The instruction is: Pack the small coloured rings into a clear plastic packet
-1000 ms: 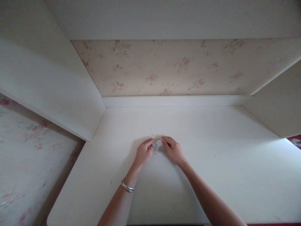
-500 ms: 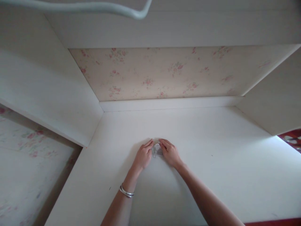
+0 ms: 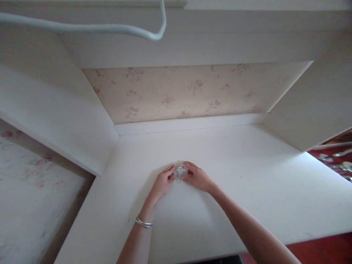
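A white tabletop [image 3: 247, 183] sits in an alcove backed by pale floral wallpaper [image 3: 192, 91]. Near its middle, the left hand [image 3: 162, 183] and right hand [image 3: 198, 178] meet on a small clear plastic packet [image 3: 180, 171], each grip pinching one side. They appear to be working it open or flattening it; finer fingertip control seems needed next.

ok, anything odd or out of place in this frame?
Nothing stands out. Both hands, left and right, pinch a small clear plastic item on the white desk surface. No spill or damage shows. A white cable hangs overhead.
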The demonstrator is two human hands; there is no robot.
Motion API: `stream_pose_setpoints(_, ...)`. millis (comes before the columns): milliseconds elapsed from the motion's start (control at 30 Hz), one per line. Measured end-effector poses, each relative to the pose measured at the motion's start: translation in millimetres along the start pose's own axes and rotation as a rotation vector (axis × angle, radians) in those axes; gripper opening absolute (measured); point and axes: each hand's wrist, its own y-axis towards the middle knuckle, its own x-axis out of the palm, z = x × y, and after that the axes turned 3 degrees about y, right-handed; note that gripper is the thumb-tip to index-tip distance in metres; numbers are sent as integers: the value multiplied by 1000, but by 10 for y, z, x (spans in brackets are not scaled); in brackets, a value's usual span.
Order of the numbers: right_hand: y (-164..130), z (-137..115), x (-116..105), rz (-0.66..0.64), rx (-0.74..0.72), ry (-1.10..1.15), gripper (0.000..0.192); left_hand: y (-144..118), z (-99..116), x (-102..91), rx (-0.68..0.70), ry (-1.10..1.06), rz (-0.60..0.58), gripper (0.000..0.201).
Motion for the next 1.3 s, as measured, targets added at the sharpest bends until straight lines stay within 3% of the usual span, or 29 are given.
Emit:
stream_pose_setpoints(267,9,-26,-15,-23,-16,-76,68,-1,-32,34,5,20,15,41)
stream_pose_setpoints(500,-4,-294,173,74,42,-353,81,-14,-3,-17,-84,-50,-23,41)
stream_pose_setpoints(633,-10,-365,234,95,81,-413,73,-9,-11,-22,-85,-102,-7,43)
stream_pose_setpoints(767,-44,-251,147,123,90,-384,60,-8,4,-16,-99,-140,3,42)
stream_pose_setpoints(900,-50,74,-159,236,153,-309,53,-9,27,-18,-108,-96,20,38)
stream_pose_setpoints(1033,13,557,-726,453,279,-343,50,-10,10,-1,-112,-74,22,38)
stream_pose_setpoints(1167,20,1067,-1329,519,405,-447,55,-16,-9,20,-103,-59,36,37)
stream_pose_setpoints(1300,-50,1460,-1687,508,481,-505,56,-19,-5,26,-104,-53,40,36)
